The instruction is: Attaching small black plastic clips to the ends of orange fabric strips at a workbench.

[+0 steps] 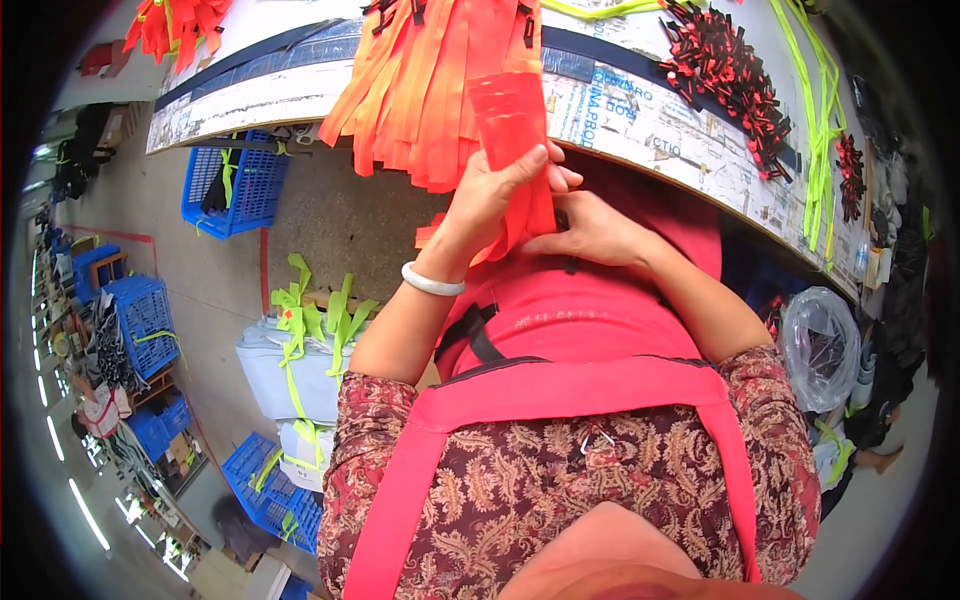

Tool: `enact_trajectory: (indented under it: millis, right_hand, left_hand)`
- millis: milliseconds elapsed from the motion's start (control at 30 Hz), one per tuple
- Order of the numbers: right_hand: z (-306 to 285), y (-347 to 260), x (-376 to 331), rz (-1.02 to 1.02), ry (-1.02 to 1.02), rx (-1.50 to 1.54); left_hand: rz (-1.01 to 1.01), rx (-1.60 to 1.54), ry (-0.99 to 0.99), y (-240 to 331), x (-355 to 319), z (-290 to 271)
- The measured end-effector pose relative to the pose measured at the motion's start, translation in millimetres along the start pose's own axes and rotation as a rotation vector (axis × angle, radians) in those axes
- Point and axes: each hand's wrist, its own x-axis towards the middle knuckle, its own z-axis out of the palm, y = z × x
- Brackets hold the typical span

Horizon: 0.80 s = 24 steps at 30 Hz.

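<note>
So there's one orange-red strap (507, 112) up in front of the red apron (580, 335), near the table edge, its lower part curving down between the hands; the left hand (488, 195) has it pinched between thumb and fingers, while the right hand (597, 232) is curled at the lower stretch, though I can't tell how firmly it's gripping; looks mid-piece to me, this one not yet laid down; right behind it a thick bundle of orange straps (405, 105) hangs over the edge of the worktable (285, 90), can't tell if those are finished or waiting; further right there's a heap of black-and-red pieces (722, 85), then neon-yellow straps (822, 130); blue plastic crate (235, 190) off left.
</note>
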Motion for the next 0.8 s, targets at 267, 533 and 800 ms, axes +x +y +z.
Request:
enact_trajectory:
  millis: [267,533,800]
  right_hand:
    - [-53.3,-38.4,-7.4,-0.161,0.471,-0.038]
    - [-40.2,-19.5,15.7,-0.160,0.242,0.507]
    - [-47.3,-22.8,10.1,-0.313,0.607,0.155]
  left_hand:
    - [-0.066,0.109,-0.057,-2.5,-1.5,-12.8]
    - [-0.102,0.195,-0.052,1.2,3.2,2.9]
    - [-0.184,0.144,-0.072,-1.2,7.8,2.0]
